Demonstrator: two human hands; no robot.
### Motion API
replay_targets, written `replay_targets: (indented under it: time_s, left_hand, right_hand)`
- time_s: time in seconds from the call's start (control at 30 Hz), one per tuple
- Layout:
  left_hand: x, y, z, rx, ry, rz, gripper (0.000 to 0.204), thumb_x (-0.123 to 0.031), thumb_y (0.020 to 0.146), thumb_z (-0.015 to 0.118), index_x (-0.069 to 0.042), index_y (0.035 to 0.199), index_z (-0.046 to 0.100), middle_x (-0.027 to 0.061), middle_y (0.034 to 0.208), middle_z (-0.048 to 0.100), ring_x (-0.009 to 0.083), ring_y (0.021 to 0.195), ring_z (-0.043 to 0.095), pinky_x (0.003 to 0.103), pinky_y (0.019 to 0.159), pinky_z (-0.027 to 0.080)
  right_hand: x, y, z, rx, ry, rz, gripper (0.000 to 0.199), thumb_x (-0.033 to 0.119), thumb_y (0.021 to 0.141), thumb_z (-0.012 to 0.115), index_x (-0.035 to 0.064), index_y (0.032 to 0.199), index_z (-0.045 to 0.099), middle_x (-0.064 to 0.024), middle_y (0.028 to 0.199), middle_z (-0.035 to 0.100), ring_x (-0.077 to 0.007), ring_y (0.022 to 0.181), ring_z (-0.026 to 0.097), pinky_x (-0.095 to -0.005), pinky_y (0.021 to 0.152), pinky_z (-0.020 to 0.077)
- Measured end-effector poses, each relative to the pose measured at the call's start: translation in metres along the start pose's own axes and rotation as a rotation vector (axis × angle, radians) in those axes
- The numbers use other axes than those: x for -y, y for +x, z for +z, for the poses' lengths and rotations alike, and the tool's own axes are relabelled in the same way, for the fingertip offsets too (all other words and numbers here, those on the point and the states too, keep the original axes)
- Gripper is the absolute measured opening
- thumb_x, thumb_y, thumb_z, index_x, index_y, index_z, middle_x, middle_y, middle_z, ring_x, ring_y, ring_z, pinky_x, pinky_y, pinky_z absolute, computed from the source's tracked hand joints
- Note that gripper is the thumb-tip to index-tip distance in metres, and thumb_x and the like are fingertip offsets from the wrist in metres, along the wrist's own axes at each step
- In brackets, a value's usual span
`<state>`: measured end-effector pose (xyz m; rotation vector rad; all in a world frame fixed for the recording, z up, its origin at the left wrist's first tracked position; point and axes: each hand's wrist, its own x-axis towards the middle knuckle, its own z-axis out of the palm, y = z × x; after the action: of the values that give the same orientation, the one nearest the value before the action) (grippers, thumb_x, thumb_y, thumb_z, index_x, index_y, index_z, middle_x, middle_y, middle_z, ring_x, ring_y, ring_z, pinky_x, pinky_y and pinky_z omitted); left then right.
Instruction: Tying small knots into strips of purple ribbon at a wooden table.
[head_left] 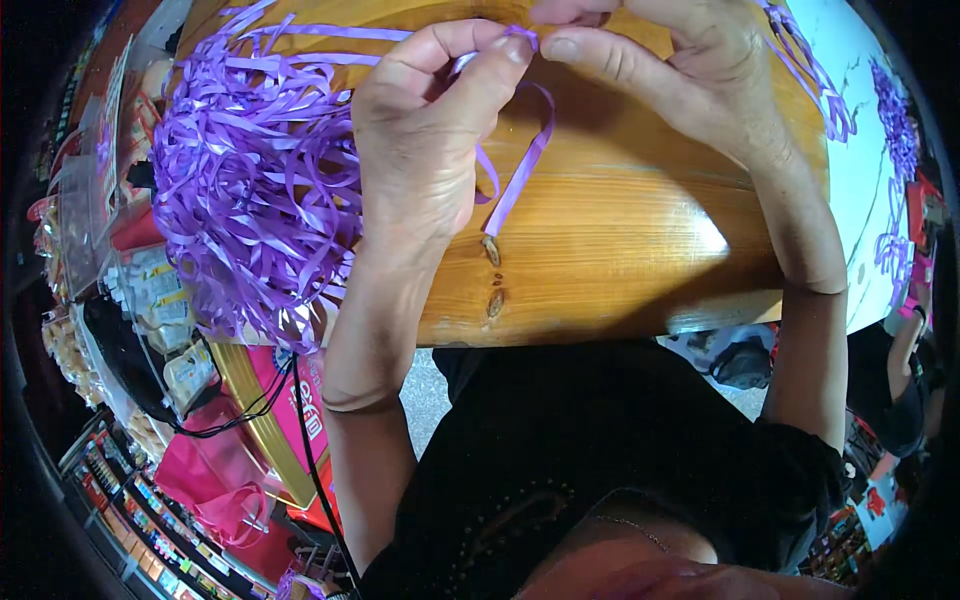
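Note:
A narrow purple satin ribbon (530, 175) is pinched between the thumb and forefinger of my left hand (420, 140), near the top edge. Its loose tail curls down over the wooden table (620, 260). Close by on the right is my right hand (700, 90), its thumb pointing at the pinched spot. A small gap shows between that thumb and the finger above it; its other fingers are partly cut off by the top edge. Left of my left hand, a large tangled heap of purple ribbons (250, 170) spreads over the table and hangs past its near edge.
More purple ribbon loops (815, 75) lie at the table's right side. Beyond is a white marbled surface (860, 190) with another ribbon bunch (893, 110). Packaged goods (155, 290) crowd the left, above a pink bag (215, 485) and a black cable (310, 450). Another person (890, 385) is at the right.

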<state>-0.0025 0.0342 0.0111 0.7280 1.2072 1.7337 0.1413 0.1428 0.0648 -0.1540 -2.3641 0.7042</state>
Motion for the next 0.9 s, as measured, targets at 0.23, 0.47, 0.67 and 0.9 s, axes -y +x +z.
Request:
replay_targets:
  time_s: [0.23, 0.47, 0.67, 0.9]
  left_hand:
    - [-0.001, 0.000, 0.005, -0.005, 0.091, 0.042, 0.013, -0.013, 0.079, 0.070, -0.003, 0.086, 0.064, -0.0065, 0.061, 0.051, -0.0017, 0.046, 0.039, 0.016, 0.031, 0.025]
    - [-0.003, -0.001, -0.002, -0.024, 0.170, 0.122, 0.010, -0.009, 0.080, 0.068, -0.003, 0.086, 0.064, -0.0064, 0.060, 0.051, -0.0016, 0.049, 0.041, 0.016, 0.036, 0.029]
    - [-0.001, -0.006, 0.001, -0.048, 0.199, 0.184, 0.010, -0.006, 0.080, 0.067, -0.002, 0.088, 0.064, -0.0057, 0.066, 0.056, -0.0005, 0.056, 0.045, 0.015, 0.050, 0.035]
    - [-0.003, -0.007, 0.003, -0.013, 0.085, 0.116, 0.012, -0.003, 0.082, 0.063, 0.000, 0.093, 0.062, -0.0021, 0.069, 0.054, 0.0037, 0.052, 0.038, 0.019, 0.045, 0.027]
  right_hand:
    - [-0.036, -0.003, 0.027, -0.162, 0.318, -0.157, 0.010, 0.007, 0.078, 0.067, 0.0009, 0.085, 0.065, -0.0088, 0.077, 0.064, -0.0152, 0.068, 0.062, -0.0246, 0.060, 0.0478]
    - [0.015, 0.003, 0.002, -0.029, 0.039, 0.164, 0.020, 0.007, 0.077, 0.069, -0.0007, 0.095, 0.064, -0.0095, 0.081, 0.065, -0.0150, 0.073, 0.063, -0.0242, 0.065, 0.0495]
    - [0.011, 0.002, 0.007, -0.041, 0.156, 0.191, 0.020, 0.005, 0.078, 0.068, -0.0015, 0.096, 0.063, -0.0089, 0.083, 0.065, -0.0144, 0.077, 0.063, -0.0231, 0.071, 0.0499]
    - [-0.005, -0.003, 0.011, -0.053, 0.803, 0.572, 0.014, 0.000, 0.083, 0.062, -0.0007, 0.097, 0.062, -0.0071, 0.089, 0.065, -0.0125, 0.081, 0.062, -0.0229, 0.074, 0.0499]
